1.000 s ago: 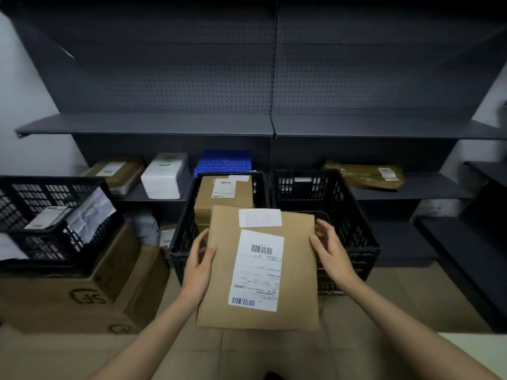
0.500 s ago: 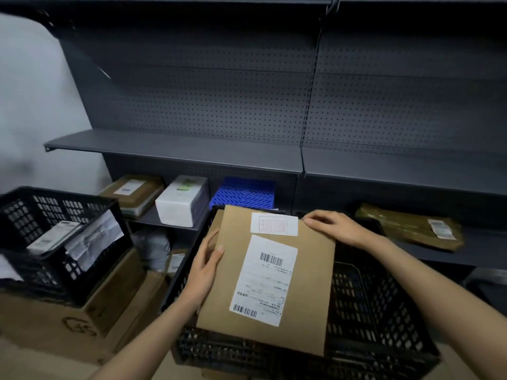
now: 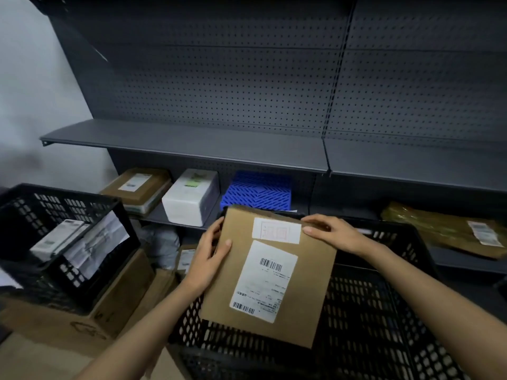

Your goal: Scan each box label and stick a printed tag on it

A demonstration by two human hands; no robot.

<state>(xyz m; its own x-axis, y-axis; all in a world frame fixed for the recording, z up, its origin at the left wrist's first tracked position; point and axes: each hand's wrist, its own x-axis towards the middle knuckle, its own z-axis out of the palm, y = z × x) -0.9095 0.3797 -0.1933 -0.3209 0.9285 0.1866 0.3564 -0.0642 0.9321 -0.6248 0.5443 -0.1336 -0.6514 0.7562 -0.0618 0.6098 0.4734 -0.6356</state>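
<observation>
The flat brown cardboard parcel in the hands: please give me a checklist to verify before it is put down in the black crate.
1. Flat brown cardboard parcel held by both hands: ok. The left hand grips its left edge, the right hand holds its top right corner.
2. Large white barcode label facing up and uncovered: ok.
3. Small white tag with red print stuck above the label: ok.
4. Tag lying fully flat: cannot tell; the right thumb touches its right end.
5. Parcel above the black plastic crate: ok.
6. Free space inside the crate under the parcel: cannot tell, the parcel hides it.
</observation>
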